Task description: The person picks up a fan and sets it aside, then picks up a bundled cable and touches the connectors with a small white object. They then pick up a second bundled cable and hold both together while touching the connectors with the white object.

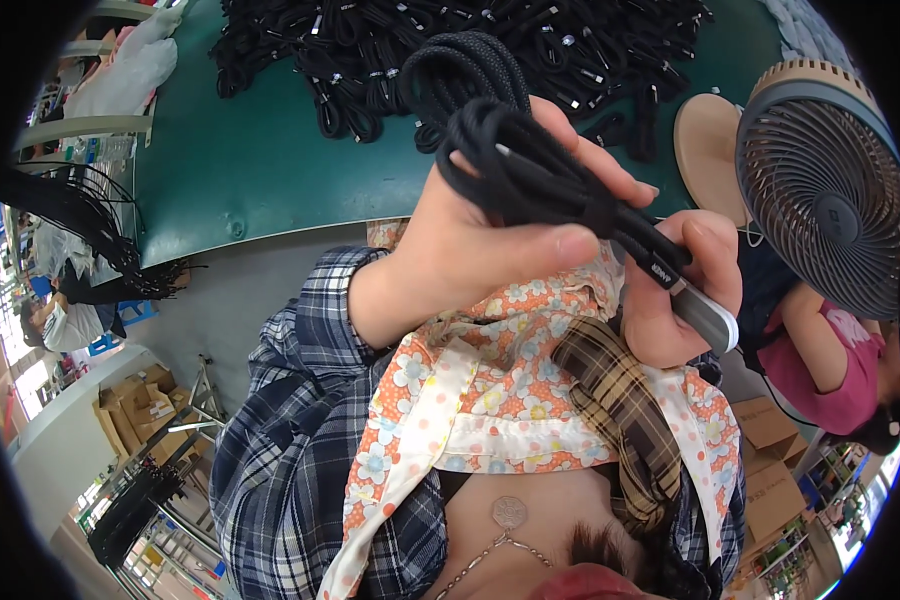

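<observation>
My left hand (470, 240) is closed around a bundle of black braided cable (530, 170), wound into several loops, above the near edge of the green table. Thumb and fingers press the bundle from both sides, and its loops stick out past them. My right hand (675, 295) is curled on the cable's plug end, to the right of the left hand. Out of its fingers points a grey and white plug or cap (707, 318); I cannot tell which. Part of the plug end is hidden by the right fingers.
A heap of similar coiled black cables (390, 60) covers the far part of the green table (260, 180). At right stand a dark fan (835, 215) and a beige oval piece (708, 150). Black strands (80, 215) hang at left. A person in pink (830, 360) sits at right near cardboard boxes (770, 490).
</observation>
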A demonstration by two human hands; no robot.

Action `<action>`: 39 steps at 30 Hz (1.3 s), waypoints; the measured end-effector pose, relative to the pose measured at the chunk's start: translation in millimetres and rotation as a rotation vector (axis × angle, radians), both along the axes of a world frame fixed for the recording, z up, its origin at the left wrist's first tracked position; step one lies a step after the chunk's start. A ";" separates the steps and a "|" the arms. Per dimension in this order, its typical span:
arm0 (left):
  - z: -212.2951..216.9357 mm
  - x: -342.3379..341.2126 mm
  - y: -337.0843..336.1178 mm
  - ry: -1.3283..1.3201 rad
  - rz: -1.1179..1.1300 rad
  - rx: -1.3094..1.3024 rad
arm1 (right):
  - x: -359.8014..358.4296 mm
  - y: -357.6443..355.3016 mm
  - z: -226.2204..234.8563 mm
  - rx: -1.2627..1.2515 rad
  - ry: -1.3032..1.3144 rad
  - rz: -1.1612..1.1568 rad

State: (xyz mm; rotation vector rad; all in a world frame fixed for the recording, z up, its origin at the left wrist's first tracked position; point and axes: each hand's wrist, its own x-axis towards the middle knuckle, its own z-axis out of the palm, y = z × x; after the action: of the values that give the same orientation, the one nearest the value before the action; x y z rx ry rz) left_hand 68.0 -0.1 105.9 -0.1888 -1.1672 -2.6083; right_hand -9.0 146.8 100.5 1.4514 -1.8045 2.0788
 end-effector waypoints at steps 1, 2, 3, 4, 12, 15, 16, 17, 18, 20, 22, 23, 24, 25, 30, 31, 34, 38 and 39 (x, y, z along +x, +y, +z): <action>-0.5 0.6 0.6 0.036 -0.001 -0.009 | -0.1 0.2 0.0 0.000 0.000 0.001; -0.8 1.2 1.1 0.073 -0.002 -0.019 | -0.5 0.5 0.2 0.003 0.018 0.017; -0.6 1.3 1.2 0.073 -0.004 -0.019 | -1.2 1.0 0.3 0.006 0.037 0.030; -0.3 1.7 1.3 0.065 -0.010 -0.011 | -1.7 1.5 0.3 0.009 0.056 0.043; 0.3 2.6 0.0 0.020 -0.033 0.040 | -1.0 -1.2 -3.5 -0.037 0.022 0.054; 1.9 3.2 -0.8 -0.018 -0.039 0.030 | -2.0 0.0 -4.7 -0.052 -0.031 0.082; 2.2 3.2 -0.1 -0.029 -0.035 0.065 | -2.1 0.4 -4.9 -0.059 -0.058 0.095; 2.7 3.1 0.6 -0.041 -0.031 0.099 | -0.7 1.1 -4.6 -0.060 -0.058 0.095; 2.8 3.0 0.8 -0.052 -0.027 0.134 | 1.9 2.3 -4.0 -0.058 -0.127 0.086; 5.3 3.6 -2.9 -0.079 -0.012 0.082 | 5.6 4.0 -3.5 -0.055 -0.265 0.067; 7.6 4.1 -6.6 -0.136 0.016 -0.022 | 5.5 4.7 -5.9 -0.059 -0.273 0.072; 7.3 4.5 -6.3 -0.136 0.016 -0.022 | 5.7 5.5 -7.2 -0.063 -0.283 0.078; 6.6 4.8 -5.8 -0.127 0.019 -0.012 | 5.6 6.1 -8.0 -0.066 -0.294 0.084; 5.7 5.3 -5.4 -0.118 0.022 -0.001 | 4.9 6.0 -7.8 -0.066 -0.294 0.085; -6.7 3.4 -10.1 0.059 -0.060 -0.039 | -2.0 3.8 -6.2 -0.115 -0.191 0.132; -6.4 2.8 -9.6 0.059 -0.061 -0.039 | -3.0 3.8 -6.3 -0.132 -0.153 0.151; -3.3 1.0 -6.2 0.081 -0.059 0.116 | -2.4 3.2 -6.1 -0.153 -0.139 0.165; 3.6 3.7 -4.0 -0.111 0.053 0.126 | 0.6 -6.0 -1.7 -0.107 -0.075 0.083; 3.8 3.2 -4.8 -0.111 0.053 0.126 | 0.7 -10.4 0.9 -0.054 0.033 0.013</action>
State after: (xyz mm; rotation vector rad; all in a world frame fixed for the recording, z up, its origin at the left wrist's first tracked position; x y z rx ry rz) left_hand 71.2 -4.9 109.7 0.0128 -1.0228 -2.6645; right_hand -8.3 136.4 101.5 1.4792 -1.7185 2.0787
